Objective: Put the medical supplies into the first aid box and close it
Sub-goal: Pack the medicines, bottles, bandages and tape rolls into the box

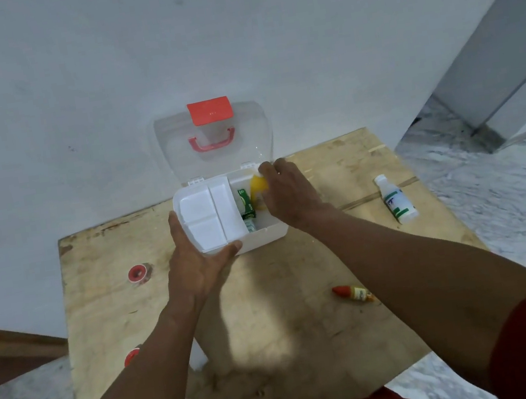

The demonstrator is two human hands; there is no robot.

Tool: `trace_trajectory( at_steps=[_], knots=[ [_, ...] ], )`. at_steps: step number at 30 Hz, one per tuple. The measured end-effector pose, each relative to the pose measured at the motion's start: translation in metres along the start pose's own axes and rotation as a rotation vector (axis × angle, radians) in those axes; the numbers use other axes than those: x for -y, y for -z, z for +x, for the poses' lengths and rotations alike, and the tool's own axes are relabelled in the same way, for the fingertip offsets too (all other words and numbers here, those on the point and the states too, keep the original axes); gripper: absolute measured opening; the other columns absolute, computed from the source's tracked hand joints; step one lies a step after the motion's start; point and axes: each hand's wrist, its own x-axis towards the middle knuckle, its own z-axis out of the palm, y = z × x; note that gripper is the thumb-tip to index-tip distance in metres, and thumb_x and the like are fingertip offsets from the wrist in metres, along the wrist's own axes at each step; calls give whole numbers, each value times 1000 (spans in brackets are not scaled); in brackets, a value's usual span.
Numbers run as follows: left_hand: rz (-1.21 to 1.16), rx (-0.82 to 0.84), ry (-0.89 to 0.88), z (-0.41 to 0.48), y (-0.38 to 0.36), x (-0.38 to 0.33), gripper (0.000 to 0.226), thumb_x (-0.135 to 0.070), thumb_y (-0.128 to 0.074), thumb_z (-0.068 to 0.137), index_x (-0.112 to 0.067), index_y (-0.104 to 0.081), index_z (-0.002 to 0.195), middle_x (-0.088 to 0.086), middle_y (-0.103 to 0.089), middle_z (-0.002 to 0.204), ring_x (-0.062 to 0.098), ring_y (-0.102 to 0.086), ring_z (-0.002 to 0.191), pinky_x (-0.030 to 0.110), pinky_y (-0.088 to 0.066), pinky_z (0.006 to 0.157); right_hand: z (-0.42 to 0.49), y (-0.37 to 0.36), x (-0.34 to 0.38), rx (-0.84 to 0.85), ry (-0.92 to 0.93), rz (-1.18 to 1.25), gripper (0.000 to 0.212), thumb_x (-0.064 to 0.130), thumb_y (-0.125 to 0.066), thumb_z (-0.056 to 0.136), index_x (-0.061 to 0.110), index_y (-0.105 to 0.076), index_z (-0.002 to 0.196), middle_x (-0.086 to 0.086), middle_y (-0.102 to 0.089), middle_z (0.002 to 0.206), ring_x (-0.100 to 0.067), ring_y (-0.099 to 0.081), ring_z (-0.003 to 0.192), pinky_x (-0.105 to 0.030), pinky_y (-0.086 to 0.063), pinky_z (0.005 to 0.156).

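Two hands are working over a plywood table (pixel 270 300). On its far part the first aid box (pixel 266 233) is sitting open, clear lid (pixel 178 143) standing upright. The left hand (pixel 196 264) is grasping the white tray's (pixel 204 215) near corner; the right hand (pixel 291 191) is pinching a yellow bottle (pixel 258 188) inside the box. A white bottle (pixel 396 200), a red bottle (pixel 354 294) and two tape rolls (pixel 138 273) (pixel 131 356) are lying outside on the table.

One head-worn wide-angle view; looks forward and steeply down from the near edge of the bare plywood tabletop (pixel 284 285); close range; centred on the open white plastic first aid box (pixel 262 237); plain white wall (pixel 65 75) fills the far half
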Motion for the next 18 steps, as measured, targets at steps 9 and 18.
trace_trajectory(
  at_steps=[9, 18],
  knots=[
    [57, 13, -20, -3, 1, -5, 108, -31, -86, 71, -23, -11, 150, 1, -46, 139, 19, -49, 119, 36, -45, 92, -32, 13, -7, 52, -107, 30, 53, 25, -58, 95, 7, -41, 141, -21, -49, 128, -37, -46, 117, -40, -40, 98],
    [108, -22, 34, -5, -3, -8, 106, -30, -84, 74, -12, -11, 148, 11, -44, 145, 32, -46, 130, 39, -40, 102, -74, 29, -57, 6, -284, 47, 44, 24, -58, 93, 5, -49, 131, -19, -53, 123, -35, -52, 115, -41, -46, 96]
  ],
)
